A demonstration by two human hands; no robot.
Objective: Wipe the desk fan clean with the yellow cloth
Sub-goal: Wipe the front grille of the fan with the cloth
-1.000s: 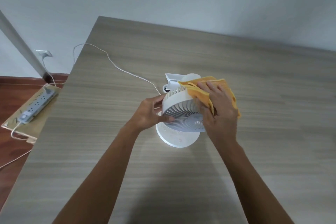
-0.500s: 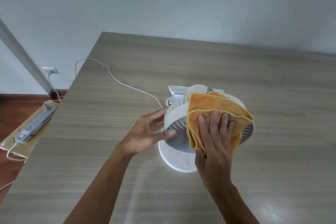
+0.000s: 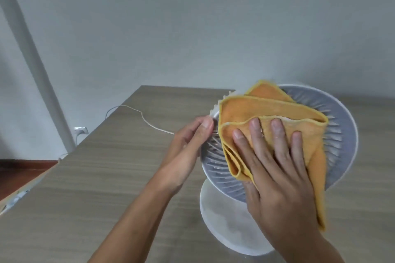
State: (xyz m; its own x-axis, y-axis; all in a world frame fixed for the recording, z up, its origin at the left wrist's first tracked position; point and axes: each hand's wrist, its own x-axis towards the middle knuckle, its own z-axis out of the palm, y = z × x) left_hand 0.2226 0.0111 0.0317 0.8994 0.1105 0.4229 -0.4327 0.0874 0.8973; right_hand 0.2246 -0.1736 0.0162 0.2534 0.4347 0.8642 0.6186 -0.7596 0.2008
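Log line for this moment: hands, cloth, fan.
left hand: gripping fan rim | right hand: flat, pressing yellow cloth on grille | desk fan: upright on table | phase: wiping grille

A plain, pale grey-white wall (image 3: pixel 192 17) is seen across the whole background, evenly and softly lit, with no hard shadows cast on it. A white pole (image 3: pixel 32 55) is set at a slant along the left side, running down toward the floor. Low on the wall beside it, a white socket (image 3: pixel 80 130) with a plug in it is mounted. The desk (image 3: pixel 96 177) is surfaced in a grey-brown wood grain, its far edge lying close to the wall. A reddish-brown wooden floor (image 3: pixel 23 171) is visible at lower left.
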